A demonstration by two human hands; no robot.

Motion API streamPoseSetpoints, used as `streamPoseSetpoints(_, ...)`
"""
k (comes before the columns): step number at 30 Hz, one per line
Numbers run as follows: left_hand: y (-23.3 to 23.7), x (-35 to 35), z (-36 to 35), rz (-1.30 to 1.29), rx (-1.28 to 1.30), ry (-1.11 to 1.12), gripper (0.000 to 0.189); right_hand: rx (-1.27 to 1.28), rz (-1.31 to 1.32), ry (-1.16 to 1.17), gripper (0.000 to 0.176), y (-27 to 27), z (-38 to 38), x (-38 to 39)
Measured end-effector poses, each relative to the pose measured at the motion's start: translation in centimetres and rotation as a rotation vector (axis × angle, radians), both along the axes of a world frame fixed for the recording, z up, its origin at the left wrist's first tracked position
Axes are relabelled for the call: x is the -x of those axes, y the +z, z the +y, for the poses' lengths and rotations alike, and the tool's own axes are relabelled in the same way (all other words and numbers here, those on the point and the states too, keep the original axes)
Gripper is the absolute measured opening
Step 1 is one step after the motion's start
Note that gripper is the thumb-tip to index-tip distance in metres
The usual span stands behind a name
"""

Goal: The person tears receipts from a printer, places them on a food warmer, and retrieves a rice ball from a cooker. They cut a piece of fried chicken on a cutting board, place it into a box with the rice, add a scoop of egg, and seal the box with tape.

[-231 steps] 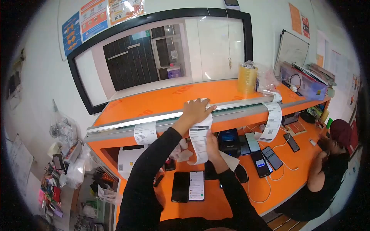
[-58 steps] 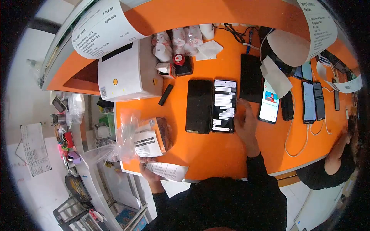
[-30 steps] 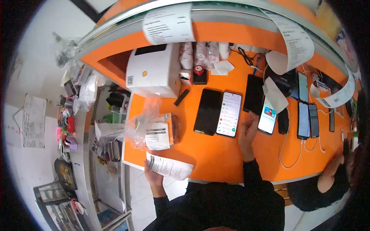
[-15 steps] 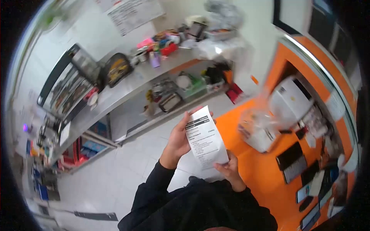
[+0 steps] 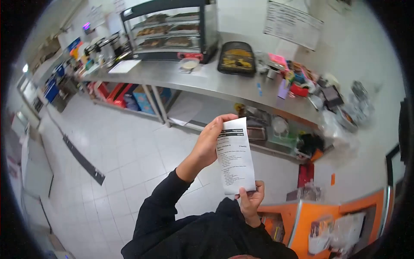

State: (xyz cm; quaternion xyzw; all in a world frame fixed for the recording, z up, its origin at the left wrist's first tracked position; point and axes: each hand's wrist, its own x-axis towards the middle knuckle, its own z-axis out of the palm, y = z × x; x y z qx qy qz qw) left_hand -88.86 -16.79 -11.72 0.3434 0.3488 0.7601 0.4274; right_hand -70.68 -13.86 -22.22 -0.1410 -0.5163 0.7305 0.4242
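A long white paper receipt [image 5: 235, 162] with printed text and dark header bands is held upright in front of the body. My left hand [image 5: 209, 144] grips its upper left side, with the fingers behind the top edge. Lower down, my right hand [image 5: 251, 199] pinches the bottom edge, thumb on the front. Both hands come out of black sleeves. The smallest print cannot be read.
Beyond the hands runs a steel counter [image 5: 168, 77] with a glass food display [image 5: 172, 30], a black tray of food [image 5: 237, 58] and piled small items. Boxes and bags fill its lower shelf. An orange counter [image 5: 317, 216] stands at the lower right.
The view has turned left, so the steel counter and display sit more centrally and the orange counter has shifted to the lower right. Both hands still hold the receipt.
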Motion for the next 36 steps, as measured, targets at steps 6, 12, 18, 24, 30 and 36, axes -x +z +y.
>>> streamPoseSetpoints(6,-0.1,7.7,0.5,-0.214,-0.02,0.172,0.042,0.092,0.057,0.165,0.026,-0.1,2.5,9.1)
streamPoseSetpoints(12,-0.8,19.4,2.7,-0.188,0.0,0.246,0.041,0.062,0.113,0.286,0.026,0.5,6.1,21.3)
streamPoseSetpoints(18,-1.7,27.4,2.2,-0.255,0.075,0.326,0.041,0.036,0.053,0.413,0.025,0.2,7.9,33.0)
streamPoseSetpoints(24,-8.7,33.1,1.5,0.004,0.355,0.478,0.034,-0.067,-0.064,0.582,0.033,-3.2,9.4,44.3)
streamPoseSetpoints(30,-12.6,44.8,-2.5,0.582,0.726,0.423,0.031,-0.085,0.013,0.794,0.04,-4.4,10.7,58.9)
streamPoseSetpoints(36,-13.9,54.5,-4.5,0.257,0.39,0.279,0.029,-0.455,-0.191,0.258,0.018,1.9,10.5,76.7)
